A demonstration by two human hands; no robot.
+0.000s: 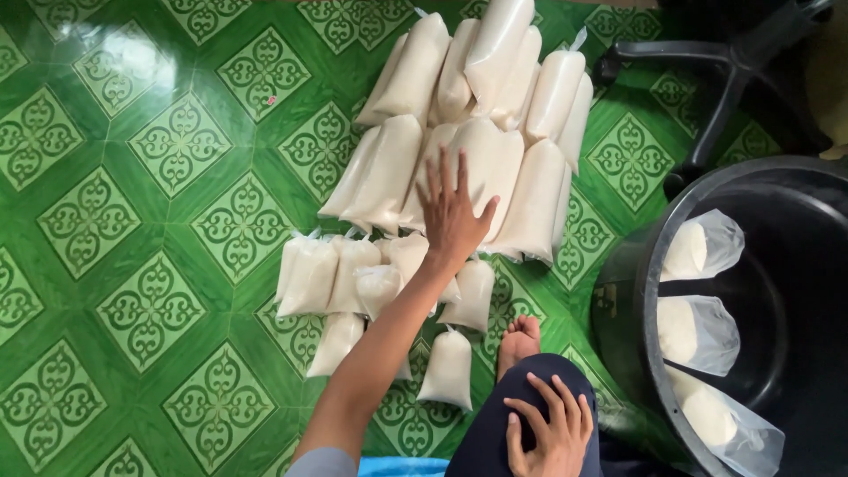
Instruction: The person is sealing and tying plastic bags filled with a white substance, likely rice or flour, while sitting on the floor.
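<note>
A person's left hand (pixel 452 212) reaches forward, fingers spread flat on the large bags of white liquid (pixel 468 115) laid in rows on the green patterned floor (pixel 150 221). The right hand (pixel 552 433) rests open on their knee (pixel 521 415), beside a black tub (pixel 751 318).

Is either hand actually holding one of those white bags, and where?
Nothing is held. The left hand lies open, fingers spread, flat on the large bags; the right hand rests on the knee.
</note>
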